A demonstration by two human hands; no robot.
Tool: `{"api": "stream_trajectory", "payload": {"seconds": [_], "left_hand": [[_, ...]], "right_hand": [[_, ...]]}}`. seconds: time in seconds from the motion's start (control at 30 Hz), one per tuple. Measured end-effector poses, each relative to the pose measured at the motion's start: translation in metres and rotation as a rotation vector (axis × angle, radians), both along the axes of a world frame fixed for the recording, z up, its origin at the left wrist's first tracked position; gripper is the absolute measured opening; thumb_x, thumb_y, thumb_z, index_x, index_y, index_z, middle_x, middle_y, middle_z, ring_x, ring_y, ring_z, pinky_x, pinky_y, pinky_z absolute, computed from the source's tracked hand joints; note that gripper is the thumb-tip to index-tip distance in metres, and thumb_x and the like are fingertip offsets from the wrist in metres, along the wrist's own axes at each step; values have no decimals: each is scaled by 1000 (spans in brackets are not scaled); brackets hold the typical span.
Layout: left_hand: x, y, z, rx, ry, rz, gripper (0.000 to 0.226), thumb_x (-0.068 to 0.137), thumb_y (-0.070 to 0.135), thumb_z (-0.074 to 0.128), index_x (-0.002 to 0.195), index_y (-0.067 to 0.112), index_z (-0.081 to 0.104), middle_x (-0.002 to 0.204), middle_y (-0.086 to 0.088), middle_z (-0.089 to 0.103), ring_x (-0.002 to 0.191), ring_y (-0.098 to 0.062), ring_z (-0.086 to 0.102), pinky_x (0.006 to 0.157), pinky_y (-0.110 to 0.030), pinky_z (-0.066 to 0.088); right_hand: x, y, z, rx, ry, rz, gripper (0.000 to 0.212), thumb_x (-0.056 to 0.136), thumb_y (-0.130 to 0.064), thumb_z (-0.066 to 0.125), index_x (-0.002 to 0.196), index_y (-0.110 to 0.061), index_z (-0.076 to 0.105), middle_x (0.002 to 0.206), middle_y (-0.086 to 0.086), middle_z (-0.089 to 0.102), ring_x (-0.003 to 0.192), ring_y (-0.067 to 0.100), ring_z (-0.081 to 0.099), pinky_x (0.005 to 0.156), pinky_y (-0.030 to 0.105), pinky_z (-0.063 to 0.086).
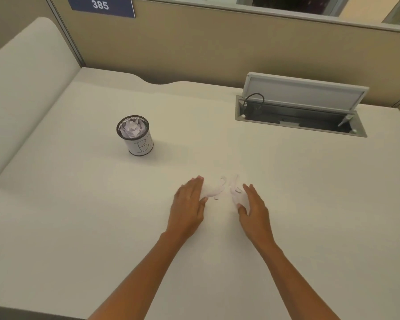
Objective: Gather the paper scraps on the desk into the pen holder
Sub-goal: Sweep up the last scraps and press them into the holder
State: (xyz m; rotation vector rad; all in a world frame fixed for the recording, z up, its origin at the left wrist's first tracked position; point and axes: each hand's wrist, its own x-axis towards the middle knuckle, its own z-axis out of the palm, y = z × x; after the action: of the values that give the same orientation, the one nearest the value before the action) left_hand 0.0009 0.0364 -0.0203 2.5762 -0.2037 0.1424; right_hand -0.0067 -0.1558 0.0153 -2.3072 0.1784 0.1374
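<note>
A small pile of white paper scraps [219,189] lies on the white desk [310,192] near the middle. My left hand [189,202] rests flat on the desk at the pile's left side, fingers together and touching the scraps. My right hand [254,205] stands on its edge at the pile's right side, against more scraps. Neither hand grips anything. The pen holder [135,135], a black mesh cup with a white label marked "B", stands upright to the far left of the hands, with crumpled white paper inside.
An open cable hatch [300,112] with a raised grey lid and a black cable sits in the desk at the back right. Beige partition walls [194,47] close off the back and left; a blue sign [101,5] reads 385.
</note>
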Motion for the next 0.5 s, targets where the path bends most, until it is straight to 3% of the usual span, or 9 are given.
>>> {"api": "stream_trajectory", "payload": {"seconds": [0.1, 0.23, 0.37, 0.5], "left_hand": [[-11, 14, -1, 148, -24, 73, 53, 92, 42, 57, 137, 14, 49, 135, -4, 53, 121, -24, 51, 101, -40, 42], [-20, 19, -7, 290, 6, 80, 55, 82, 53, 65, 124, 17, 60, 109, -3, 61, 94, -24, 59, 83, -38, 46], [-10, 5, -1, 317, 32, 71, 37, 86, 48, 62, 113, 22, 65, 101, 0, 65, 90, -23, 60, 79, -37, 44], [11, -14, 6, 287, 123, 25, 37, 96, 40, 50, 130, 27, 52, 113, 3, 63, 102, -21, 57, 84, -33, 38]], "right_hand": [[-10, -23, -1, -237, 59, -32, 56, 91, -21, 60, 142, -15, 40, 149, 9, 36, 137, 27, 30, 109, 36, 31], [-29, -40, -7, -375, 309, -53, 84, 78, -47, 71, 144, -15, 30, 134, 10, 34, 122, 30, 39, 85, 30, 41], [-26, -26, -10, -249, 327, -80, 70, 84, -29, 68, 144, -18, 33, 129, 8, 41, 112, 28, 55, 86, 31, 45], [-2, 1, -5, -212, 247, -73, 55, 84, -10, 61, 136, -15, 43, 119, 11, 50, 106, 30, 58, 85, 31, 45]]}}
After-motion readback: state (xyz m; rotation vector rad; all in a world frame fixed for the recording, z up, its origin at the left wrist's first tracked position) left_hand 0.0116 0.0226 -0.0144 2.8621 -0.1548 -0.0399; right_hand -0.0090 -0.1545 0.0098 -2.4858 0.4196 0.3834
